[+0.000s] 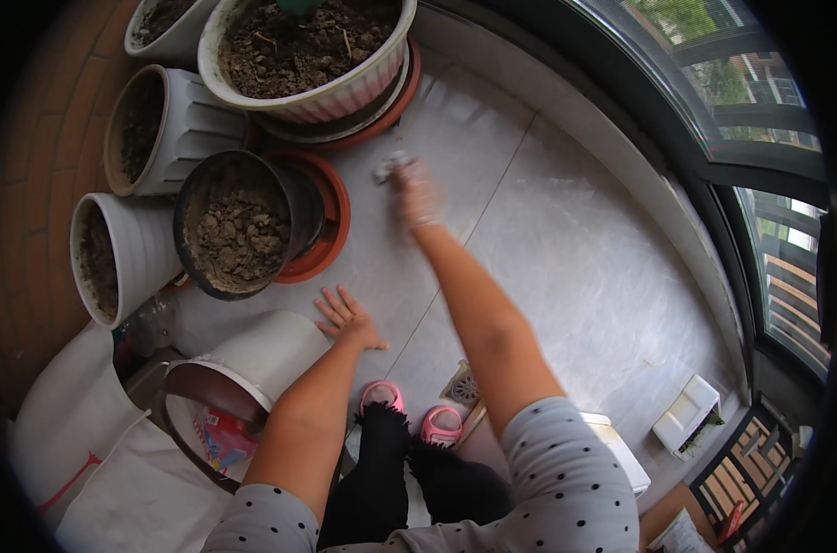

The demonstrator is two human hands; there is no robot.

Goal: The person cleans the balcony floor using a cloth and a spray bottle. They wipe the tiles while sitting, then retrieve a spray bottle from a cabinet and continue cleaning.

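While left hand splays, right hand grips wad.

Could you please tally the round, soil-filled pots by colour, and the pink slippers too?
Whitish pots: 4
Black pot: 1
Pink slippers: 2
Total: 7

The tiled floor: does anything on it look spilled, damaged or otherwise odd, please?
Pale, uneven streaks, perhaps residue or glare, cloud the grey tiles right of the right hand; the floor drain also looks odd, its brownish edges standing out from the paler tiles.
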